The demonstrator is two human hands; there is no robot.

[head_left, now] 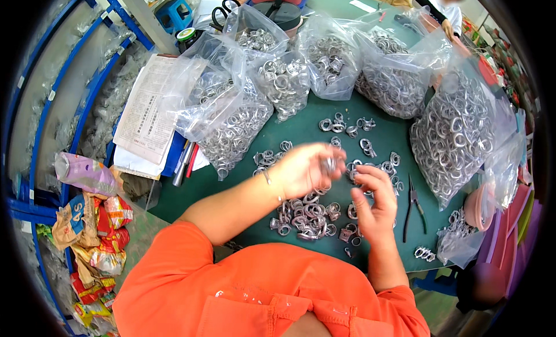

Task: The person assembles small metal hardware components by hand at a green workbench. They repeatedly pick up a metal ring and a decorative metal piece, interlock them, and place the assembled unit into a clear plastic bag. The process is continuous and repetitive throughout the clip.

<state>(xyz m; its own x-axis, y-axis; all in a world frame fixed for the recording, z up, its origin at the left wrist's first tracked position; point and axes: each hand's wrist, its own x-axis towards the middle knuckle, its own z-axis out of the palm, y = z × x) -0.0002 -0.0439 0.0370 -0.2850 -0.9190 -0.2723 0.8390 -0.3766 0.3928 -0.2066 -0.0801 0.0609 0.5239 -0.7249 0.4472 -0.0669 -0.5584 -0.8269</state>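
My left hand point(306, 170) is closed over the middle of the green table, its fingertips pinching a blurred silver metal ring point(329, 165). Just to the right, my right hand point(376, 206) has its fingers bent and its thumb held apart; the fingertips are beside some small rings, and I see nothing gripped between them. Below and between the hands lies a loose pile of silver rings point(310, 215). A smaller cluster of rings point(339, 125) sits beyond them, and more rings point(267, 158) lie partly behind my left hand.
Clear plastic bags full of rings point(454, 134) line the table's far and right sides, including a bag point(229, 128) on the left. Pliers point(413, 209) lie right of my right hand. Printed papers point(149, 111) and pens point(184, 163) are at left, near a blue rack point(35, 163). Another person point(449, 15) is at far right.
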